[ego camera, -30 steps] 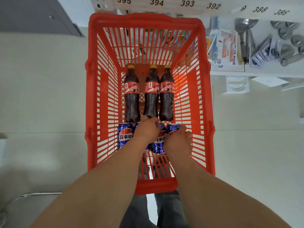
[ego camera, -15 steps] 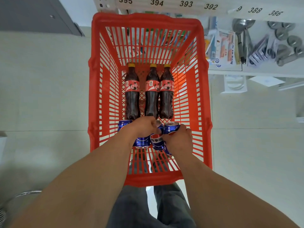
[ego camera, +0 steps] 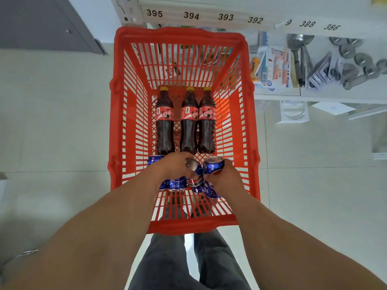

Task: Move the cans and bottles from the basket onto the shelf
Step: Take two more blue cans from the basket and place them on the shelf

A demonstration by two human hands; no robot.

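Note:
A red plastic basket (ego camera: 117,126) stands on the floor below me. Three dark cola bottles (ego camera: 187,124) with yellow caps lie side by side on its bottom. Blue cans lie in a row nearer to me. My left hand (ego camera: 174,165) is closed around one blue can (ego camera: 193,170), tilted up off the row. My right hand (ego camera: 225,177) grips another blue can (ego camera: 213,165), its silver top facing away from me. More blue cans (ego camera: 176,183) stay under my left hand, partly hidden. The white shelf (ego camera: 209,17) with numbered labels runs above the basket.
A lower shelf level (ego camera: 314,97) at the right holds packaged goods (ego camera: 276,68) and metal utensils (ego camera: 301,55). A grey cabinet (ego camera: 41,24) stands at the upper left. Pale floor tiles surround the basket. My legs in grey trousers (ego camera: 184,262) are below it.
Both hands closed on cans and lifted them off the basket bottom; the two held cans now tilt upward. The view has shifted slightly down and nearer.

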